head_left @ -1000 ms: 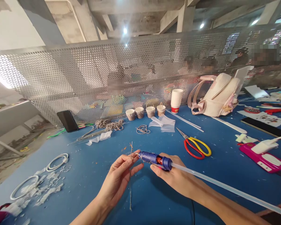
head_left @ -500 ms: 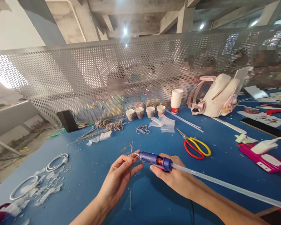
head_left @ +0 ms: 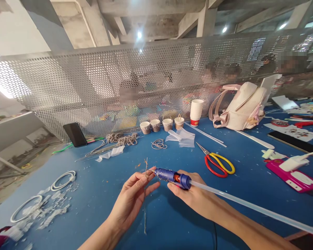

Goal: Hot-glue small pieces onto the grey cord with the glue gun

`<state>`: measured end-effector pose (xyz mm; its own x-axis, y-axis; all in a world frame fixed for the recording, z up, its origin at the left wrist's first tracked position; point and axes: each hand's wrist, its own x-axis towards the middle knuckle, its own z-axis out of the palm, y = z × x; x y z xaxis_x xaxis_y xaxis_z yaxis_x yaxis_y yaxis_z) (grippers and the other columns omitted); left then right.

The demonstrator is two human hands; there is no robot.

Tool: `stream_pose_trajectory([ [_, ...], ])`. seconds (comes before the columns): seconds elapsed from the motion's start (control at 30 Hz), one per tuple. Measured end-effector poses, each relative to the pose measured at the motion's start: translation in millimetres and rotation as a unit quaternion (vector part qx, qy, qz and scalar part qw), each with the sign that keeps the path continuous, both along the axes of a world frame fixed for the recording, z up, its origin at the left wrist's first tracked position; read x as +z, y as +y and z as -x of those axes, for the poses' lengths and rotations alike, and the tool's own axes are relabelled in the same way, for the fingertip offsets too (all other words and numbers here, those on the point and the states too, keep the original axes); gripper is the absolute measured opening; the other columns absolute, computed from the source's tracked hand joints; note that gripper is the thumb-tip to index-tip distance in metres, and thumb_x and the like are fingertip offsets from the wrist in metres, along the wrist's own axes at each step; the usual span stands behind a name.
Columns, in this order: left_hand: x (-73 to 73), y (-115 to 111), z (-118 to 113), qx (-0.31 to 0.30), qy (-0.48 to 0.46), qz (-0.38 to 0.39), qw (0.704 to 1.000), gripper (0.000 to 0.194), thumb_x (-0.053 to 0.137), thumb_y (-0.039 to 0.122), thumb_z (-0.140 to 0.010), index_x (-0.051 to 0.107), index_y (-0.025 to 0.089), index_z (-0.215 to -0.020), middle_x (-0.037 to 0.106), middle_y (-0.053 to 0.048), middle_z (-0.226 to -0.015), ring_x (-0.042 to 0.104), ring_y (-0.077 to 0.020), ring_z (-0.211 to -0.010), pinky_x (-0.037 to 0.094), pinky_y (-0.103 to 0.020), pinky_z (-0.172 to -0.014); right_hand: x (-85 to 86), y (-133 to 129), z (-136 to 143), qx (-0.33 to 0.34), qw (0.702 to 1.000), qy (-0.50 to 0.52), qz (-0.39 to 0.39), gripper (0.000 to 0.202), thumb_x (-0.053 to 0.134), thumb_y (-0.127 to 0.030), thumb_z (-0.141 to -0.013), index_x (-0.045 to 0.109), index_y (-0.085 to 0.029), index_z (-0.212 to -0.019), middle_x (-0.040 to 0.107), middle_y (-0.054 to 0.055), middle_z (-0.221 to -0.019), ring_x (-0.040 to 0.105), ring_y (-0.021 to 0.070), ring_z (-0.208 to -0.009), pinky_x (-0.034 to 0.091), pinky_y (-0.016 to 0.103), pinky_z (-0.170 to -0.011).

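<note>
Between thumb and fingers, my left hand pinches a thin grey cord that stands upright and hangs below the palm. My right hand is wrapped around a blue hot glue gun, its nozzle pointing left at the cord by my left fingertips. Whether the nozzle touches the cord I cannot tell. A long translucent glue stick sticks out of the gun's back and runs over my right forearm. Red-and-yellow-handled scissors lie on the blue table to the right.
Several small wrapped cups line the back beside stacked paper cups and a pale backpack. Grey cord bundles and a phone lie back left. White rings sit left; a pink power strip lies right. A perforated metal screen stands behind.
The glue gun has shifted very slightly in my right hand's grip area. My left hand and the cord stay almost still.
</note>
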<state>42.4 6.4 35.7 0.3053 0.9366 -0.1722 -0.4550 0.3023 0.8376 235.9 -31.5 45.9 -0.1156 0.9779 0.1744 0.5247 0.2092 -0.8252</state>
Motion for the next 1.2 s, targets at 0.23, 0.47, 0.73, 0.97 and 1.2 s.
stream_pose_trajectory([
  [0.23, -4.1, 1.6, 0.7, 0.001, 0.002, -0.014, 1.0, 0.013, 0.065, 0.018, -0.078, 0.064, 0.016, -0.065, 0.067, -0.006, -0.095, 0.055, -0.0258, -0.11, 0.047, -0.044, -0.093, 4.2, -1.7, 1.3, 0.011, 1.0, 0.023, -0.015, 0.023, 0.05, -0.037, -0.084, 0.052, -0.02, -0.069, 0.055, -0.002, -0.06, 0.049, 0.0122, -0.055, 0.038, 0.022, -0.054],
  [0.47, -5.7, 1.6, 1.7, -0.003, -0.002, -0.014, 1.0, 0.014, 0.064, 0.017, -0.079, 0.064, 0.016, -0.065, 0.068, -0.005, -0.093, 0.058, -0.0229, -0.105, 0.048, -0.044, -0.093, 3.8, -0.8, 1.9, 0.017, 0.999, 0.035, -0.008, 0.023, 0.05, -0.038, -0.084, 0.052, -0.02, -0.069, 0.053, -0.003, -0.059, 0.047, 0.012, -0.054, 0.037, 0.021, -0.052],
  [0.73, -4.0, 1.7, 0.9, -0.006, -0.005, -0.009, 1.0, 0.015, 0.064, 0.017, -0.079, 0.063, 0.016, -0.064, 0.068, -0.008, -0.106, 0.049, -0.0281, -0.12, 0.049, -0.043, -0.092, -1.0, 0.3, 0.1, 0.016, 0.999, 0.044, 0.004, 0.024, 0.051, -0.039, -0.084, 0.051, -0.02, -0.069, 0.052, -0.003, -0.059, 0.045, 0.0112, -0.054, 0.036, 0.021, -0.051],
  [0.97, -1.8, 0.9, 1.9, -0.003, -0.001, -0.007, 1.0, 0.015, 0.064, 0.018, -0.079, 0.062, 0.016, -0.064, 0.066, -0.01, -0.114, 0.049, -0.0288, -0.121, 0.049, -0.041, -0.091, 0.2, 0.7, -0.5, 0.014, 0.999, 0.033, 0.008, 0.023, 0.05, -0.038, -0.083, 0.051, -0.02, -0.068, 0.051, -0.003, -0.058, 0.044, 0.0113, -0.053, 0.035, 0.022, -0.05],
  [1.2, -2.0, 1.6, 1.2, -0.002, 0.002, -0.014, 1.0, 0.017, 0.062, 0.017, -0.08, 0.062, 0.016, -0.064, 0.068, -0.01, -0.111, 0.045, -0.0281, -0.125, 0.049, -0.041, -0.09, -1.3, 1.6, 0.1, 0.002, 1.0, 0.022, 0.011, 0.023, 0.051, -0.038, -0.083, 0.051, -0.02, -0.068, 0.05, -0.003, -0.056, 0.042, 0.0112, -0.051, 0.035, 0.021, -0.049],
])
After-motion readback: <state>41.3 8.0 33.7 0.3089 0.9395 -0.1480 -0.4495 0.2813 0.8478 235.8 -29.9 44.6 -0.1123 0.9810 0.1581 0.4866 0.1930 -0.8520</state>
